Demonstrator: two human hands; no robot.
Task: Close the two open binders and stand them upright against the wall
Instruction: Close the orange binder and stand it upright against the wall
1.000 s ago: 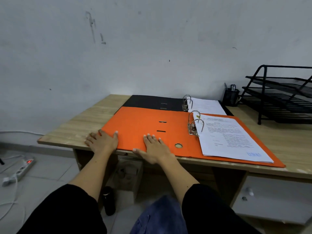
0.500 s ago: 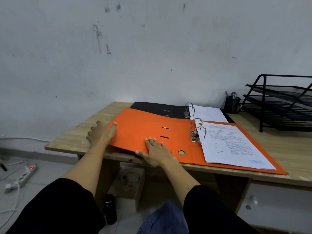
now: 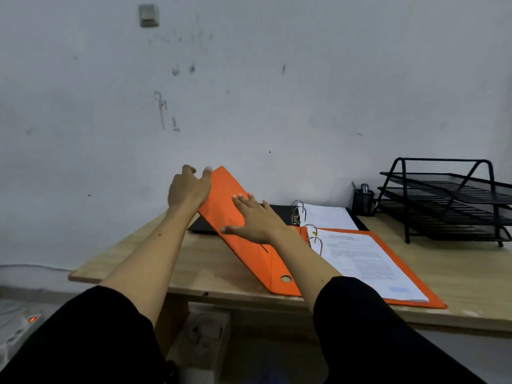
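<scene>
An orange binder [image 3: 243, 253] lies open on the wooden desk [image 3: 210, 275], with printed pages [image 3: 365, 264] on its metal rings. Its left cover is raised at a steep angle. My left hand [image 3: 188, 188] grips that cover's top edge, thumb on the inner face. The palm of my right hand [image 3: 256, 220] rests flat on the cover's inner face, fingers spread. Behind it a black binder [image 3: 279, 210] lies open near the wall, holding white sheets [image 3: 327, 217]; its left cover is partly hidden by the orange one.
A black wire letter tray [image 3: 446, 200] stands at the back right of the desk, with a black pen cup [image 3: 362, 202] beside it. A power strip [image 3: 20, 328] with a red light lies on the floor at the left. The grey wall [image 3: 277, 92] runs behind the desk.
The orange binder's left cover has swung up from flat on the desk to a steep tilt. My left hand rose with its edge, and my right hand followed on the inner face. The camera tilted upward.
</scene>
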